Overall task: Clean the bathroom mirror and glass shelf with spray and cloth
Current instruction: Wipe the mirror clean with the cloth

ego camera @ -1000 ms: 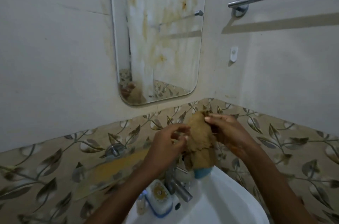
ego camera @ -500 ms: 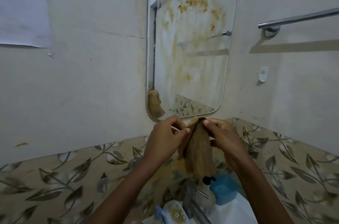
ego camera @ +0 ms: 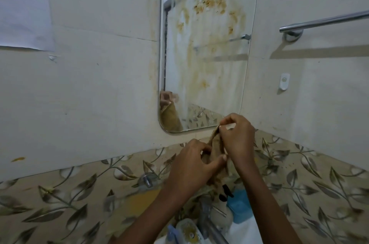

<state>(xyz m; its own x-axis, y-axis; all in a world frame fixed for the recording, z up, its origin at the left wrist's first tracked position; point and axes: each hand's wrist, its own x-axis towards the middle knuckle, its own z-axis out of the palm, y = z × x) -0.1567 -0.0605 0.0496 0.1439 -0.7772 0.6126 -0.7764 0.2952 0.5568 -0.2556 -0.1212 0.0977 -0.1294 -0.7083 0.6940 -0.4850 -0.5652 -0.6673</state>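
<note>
Head view tilts up at a bathroom corner, and I read it from the left. A white paper sheet [ego camera: 24, 8] is stuck high on the left wall, with a small yellow smear [ego camera: 18, 158] lower down, just above the band of leaf-patterned tiles [ego camera: 60, 213]. The glass shelf [ego camera: 137, 201] juts out from that band on a metal bracket, a yellowish stain on its surface.

Further right hangs the mirror [ego camera: 207, 54], streaked and blotched with brown-orange marks, heaviest near the top. Its lower left corner reflects fingers and brown fabric.

Both hands meet in front of the mirror's lower right corner, close together on the brown cloth [ego camera: 215, 144]. My left hand [ego camera: 191, 165] grips its lower part, thumb pressed against it. My right hand [ego camera: 237, 137] sits higher and pinches the top edge between thumb and fingertips.

Below them I see the black head of a spray bottle [ego camera: 225, 192], a blue tub [ego camera: 239, 207] just beside it and the white basin [ego camera: 247, 231], all blurred. On the right wall are a white hook [ego camera: 284, 82] and a chrome towel bar [ego camera: 323, 21].
</note>
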